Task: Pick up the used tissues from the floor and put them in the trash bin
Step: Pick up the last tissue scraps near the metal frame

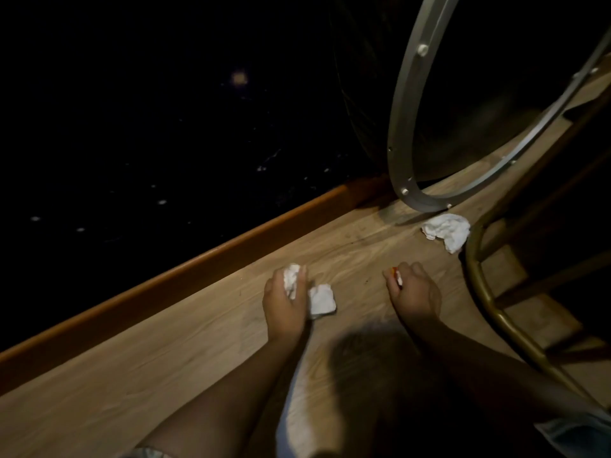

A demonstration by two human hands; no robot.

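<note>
My left hand [286, 304] is low over the wooden floor [185, 352], closed around a crumpled white tissue [322, 300] that sticks out past the fingers on both sides. My right hand [415, 290] hovers to the right, fingers curled on a small scrap with white and orange showing [396, 276]. A bigger crumpled white tissue [448, 230] lies on the floor farther ahead and right, beside a metal ring. No trash bin is in view.
A silver metal ring [401, 127] of a stool base stands ahead on the right. A brass-coloured stool ring [486, 302] curves along the right side. A wooden baseboard [198, 259] runs diagonally under a dark speckled wall [132, 127].
</note>
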